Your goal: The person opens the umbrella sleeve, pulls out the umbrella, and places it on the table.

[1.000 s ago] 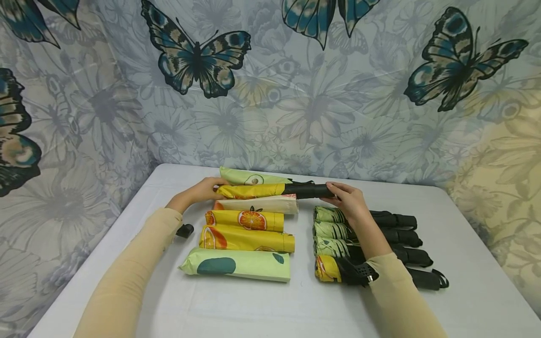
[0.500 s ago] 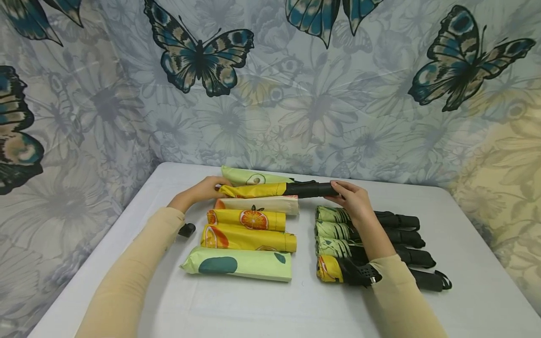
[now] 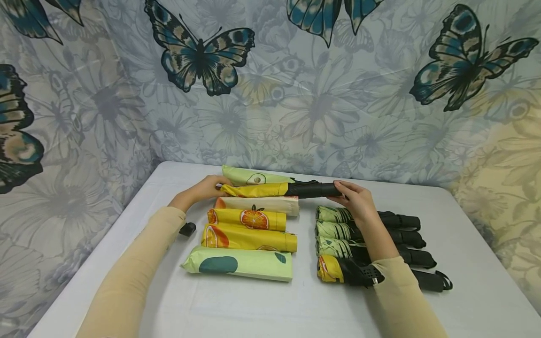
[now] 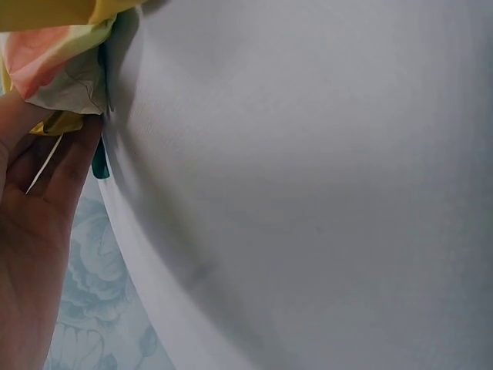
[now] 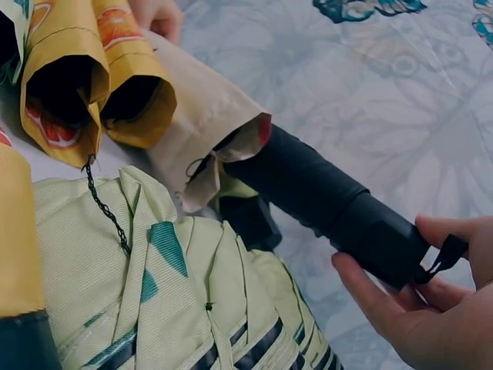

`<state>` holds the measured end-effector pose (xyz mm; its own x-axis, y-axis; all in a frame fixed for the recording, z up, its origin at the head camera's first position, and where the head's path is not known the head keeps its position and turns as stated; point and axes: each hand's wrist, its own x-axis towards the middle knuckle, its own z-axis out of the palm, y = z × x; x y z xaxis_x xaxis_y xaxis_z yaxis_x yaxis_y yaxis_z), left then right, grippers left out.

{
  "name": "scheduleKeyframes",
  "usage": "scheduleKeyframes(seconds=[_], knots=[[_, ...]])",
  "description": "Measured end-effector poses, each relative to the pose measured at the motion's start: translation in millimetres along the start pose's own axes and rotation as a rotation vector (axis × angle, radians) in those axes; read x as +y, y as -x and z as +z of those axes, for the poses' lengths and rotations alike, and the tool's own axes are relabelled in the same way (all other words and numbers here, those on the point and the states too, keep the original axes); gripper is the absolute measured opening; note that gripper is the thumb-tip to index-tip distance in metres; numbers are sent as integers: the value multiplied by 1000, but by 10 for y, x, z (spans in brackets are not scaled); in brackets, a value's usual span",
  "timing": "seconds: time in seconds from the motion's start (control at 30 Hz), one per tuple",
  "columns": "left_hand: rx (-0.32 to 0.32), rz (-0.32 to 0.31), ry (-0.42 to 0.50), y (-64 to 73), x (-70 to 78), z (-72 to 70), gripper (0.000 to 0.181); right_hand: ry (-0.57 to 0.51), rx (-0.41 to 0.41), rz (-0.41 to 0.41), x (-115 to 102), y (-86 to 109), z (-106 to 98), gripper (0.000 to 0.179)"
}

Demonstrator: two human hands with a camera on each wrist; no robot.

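In the head view, my left hand (image 3: 205, 187) pinches the left end of a yellow umbrella sleeve (image 3: 258, 189) at the back of the table. A black folding umbrella (image 3: 313, 189) sticks out of its right end. My right hand (image 3: 356, 199) grips the umbrella's black handle end, thumb and fingers around it. The right wrist view shows that handle (image 5: 377, 239) with a short wrist strap (image 5: 447, 253) between my fingers. At the left edge of the left wrist view, my left hand (image 4: 46, 200) is partly cut off, its fingertips hidden by a cream and orange sleeve (image 4: 69, 69).
Behind lies a green avocado-print sleeve (image 3: 257, 177). In front lie a cream sleeve (image 3: 264, 205), two orange-print yellow sleeves (image 3: 249, 238) and a green sleeve (image 3: 253, 265). Several folded umbrellas (image 3: 334, 230) lie at right under my forearm. A small black object (image 3: 188, 229) is by my left forearm.
The head view has shifted slightly. Both hands keep their hold on the umbrella and its sleeve, with hardly any movement.
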<state>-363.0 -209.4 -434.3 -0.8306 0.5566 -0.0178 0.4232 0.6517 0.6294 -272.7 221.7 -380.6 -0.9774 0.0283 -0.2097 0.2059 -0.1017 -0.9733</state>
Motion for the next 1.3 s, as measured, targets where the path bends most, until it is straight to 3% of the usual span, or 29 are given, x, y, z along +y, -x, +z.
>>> scheduleKeyframes(seconds=[0.47,1.0,1.3], knots=[[32,24,-7,-14,41,5,14,-43,3,-7,13,37,-138,66],[23,28,5,-41,17,17,10,-2,-41,-58,55,-1,-208,59],[3,3,32,-18,19,19,11,-27,33,10,67,4,-273,64]])
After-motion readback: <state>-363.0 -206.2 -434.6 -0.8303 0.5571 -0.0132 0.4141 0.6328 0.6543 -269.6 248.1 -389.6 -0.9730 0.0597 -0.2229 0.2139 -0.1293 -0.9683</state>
